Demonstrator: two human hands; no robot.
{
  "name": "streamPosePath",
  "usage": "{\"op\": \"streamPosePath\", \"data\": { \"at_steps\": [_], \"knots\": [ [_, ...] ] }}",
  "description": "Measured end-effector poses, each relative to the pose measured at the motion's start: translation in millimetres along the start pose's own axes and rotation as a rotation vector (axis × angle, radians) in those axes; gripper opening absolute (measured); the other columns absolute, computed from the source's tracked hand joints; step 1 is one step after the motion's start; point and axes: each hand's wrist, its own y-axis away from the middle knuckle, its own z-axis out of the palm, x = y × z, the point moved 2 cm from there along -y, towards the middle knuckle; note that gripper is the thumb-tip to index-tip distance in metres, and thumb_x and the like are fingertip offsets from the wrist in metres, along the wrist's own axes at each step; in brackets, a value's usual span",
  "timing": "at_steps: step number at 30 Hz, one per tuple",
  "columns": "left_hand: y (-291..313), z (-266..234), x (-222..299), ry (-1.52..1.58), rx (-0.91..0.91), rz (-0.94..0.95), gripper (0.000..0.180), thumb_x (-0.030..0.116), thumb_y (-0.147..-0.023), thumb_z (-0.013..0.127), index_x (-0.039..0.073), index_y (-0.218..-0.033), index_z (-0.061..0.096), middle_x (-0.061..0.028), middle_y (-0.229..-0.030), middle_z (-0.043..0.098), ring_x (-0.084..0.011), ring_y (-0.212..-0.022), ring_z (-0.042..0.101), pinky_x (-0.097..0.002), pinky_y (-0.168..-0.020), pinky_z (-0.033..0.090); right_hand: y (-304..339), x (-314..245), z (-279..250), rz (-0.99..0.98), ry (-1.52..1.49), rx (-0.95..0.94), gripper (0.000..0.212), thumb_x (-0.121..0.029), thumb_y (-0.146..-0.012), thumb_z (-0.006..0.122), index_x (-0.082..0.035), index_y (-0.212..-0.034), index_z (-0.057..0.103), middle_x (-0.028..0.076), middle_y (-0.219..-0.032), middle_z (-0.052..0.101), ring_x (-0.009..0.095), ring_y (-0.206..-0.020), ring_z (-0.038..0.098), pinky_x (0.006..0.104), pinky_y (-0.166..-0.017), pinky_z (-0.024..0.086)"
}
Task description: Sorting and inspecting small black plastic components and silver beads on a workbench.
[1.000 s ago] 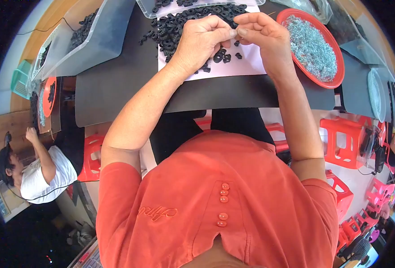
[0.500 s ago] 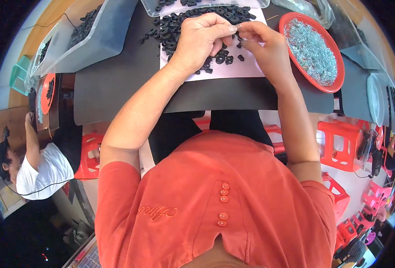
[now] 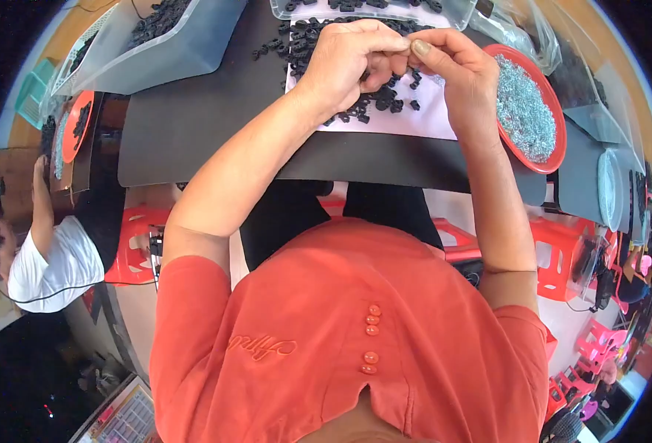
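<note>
My left hand [image 3: 349, 65] and my right hand [image 3: 464, 70] meet at the fingertips above a pile of small black plastic parts [image 3: 307, 48]. Thumb and fingers of each hand are pinched together. Whatever sits between them is too small and too covered to make out. Under the hands, the black parts lie scattered on a white sheet [image 3: 418, 125]. Close by my right hand stands a red oval tray [image 3: 560, 140] heaped with small shiny silvery metal pieces [image 3: 523, 111].
The sheet lies on a black tabletop [image 3: 193, 125]. A clear bin [image 3: 185, 55] of black parts stands at left, and a clear tray [image 3: 455, 15] at the far side. Plastic bags [image 3: 514, 33] lie behind the red tray. Another person [image 3: 53, 258] works at left; red stools [image 3: 554, 251] stand behind.
The whole view has shifted slightly, moving the table items rightward in the picture. My hands stay together at the fingertips, and the right thumb now presses closer over the left fingertips.
</note>
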Motion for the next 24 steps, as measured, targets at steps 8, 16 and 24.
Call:
{"op": "streamPosePath", "data": {
  "at_steps": [8,16,24],
  "knots": [
    [-21.6,-52.3,10.6,0.781,-0.047,-0.12,0.031,0.03,-0.092,0.058,-0.001,-0.094,0.062,-0.0144,-0.088,0.064,-0.0278,-0.087,0.062,-0.0384,-0.073,0.051,-27.2,-10.0,21.5,-0.266,0.356,0.018,0.011,-0.009,-0.085,0.068,-0.001,-0.092,0.07,0.005,-0.082,0.068,0.012,-0.075,0.062,0.0242,-0.068,0.048],
    [-19.8,-40.0,4.6,0.864,0.223,-0.063,0.034,0.029,-0.089,0.06,-0.004,-0.095,0.062,-0.0169,-0.093,0.065,-0.0312,-0.087,0.061,-0.0425,-0.083,0.048,-30.3,-4.2,71.5,-0.977,0.974,0.091,0.014,-0.012,-0.074,0.071,-0.011,-0.088,0.067,0.002,-0.084,0.063,0.023,-0.085,0.061,0.0358,-0.07,0.043],
    [-23.6,-47.6,-1.5,0.865,0.049,-0.018,0.043,0.038,-0.096,0.055,-0.004,-0.102,0.06,-0.0183,-0.102,0.066,-0.0305,-0.098,0.062,-0.0401,-0.092,0.047,-44.3,20.6,64.4,-0.989,0.955,0.16,0.016,-0.011,-0.08,0.068,-0.01,-0.096,0.068,0.005,-0.081,0.061,0.024,-0.084,0.061,0.0352,-0.073,0.045]
  ]
}}
